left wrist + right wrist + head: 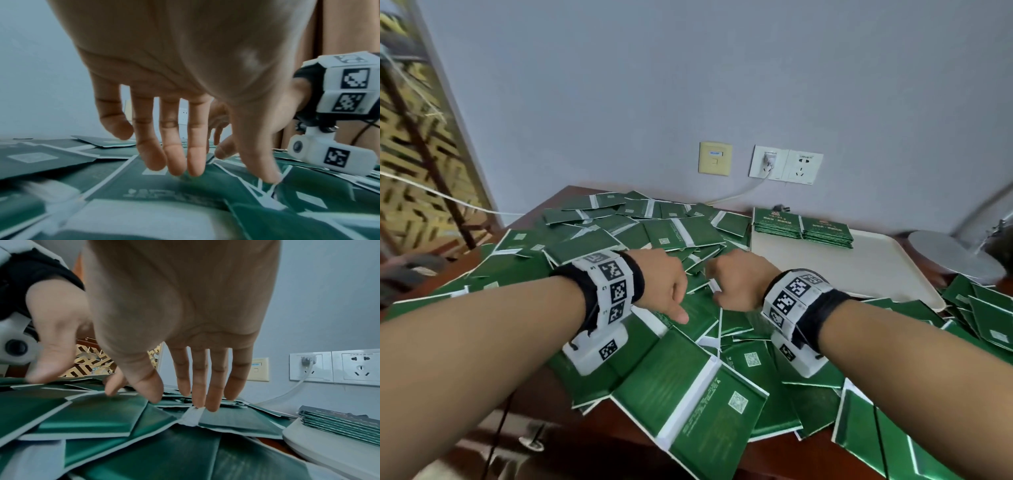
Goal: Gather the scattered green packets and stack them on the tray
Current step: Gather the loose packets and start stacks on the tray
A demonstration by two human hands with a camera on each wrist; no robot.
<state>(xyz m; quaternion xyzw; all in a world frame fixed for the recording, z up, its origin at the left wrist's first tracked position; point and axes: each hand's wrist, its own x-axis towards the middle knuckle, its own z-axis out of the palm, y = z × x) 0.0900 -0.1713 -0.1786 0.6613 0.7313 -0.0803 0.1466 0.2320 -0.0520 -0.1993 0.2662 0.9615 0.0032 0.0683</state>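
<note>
Both my left hand point(662, 282) and right hand point(739, 282) hover spread-fingered, holding nothing, fingertips touching the packets point(688, 404) left of the tray point(859, 274).

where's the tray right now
In the head view the tray sits on the table at the person's right, just beyond the right hand, with two neat stacks of green packets at its far edge below the wall sockets.

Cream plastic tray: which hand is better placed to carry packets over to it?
Right hand, probably: the cream plastic tray lies immediately right of it, while the left hand is farther away.
</note>
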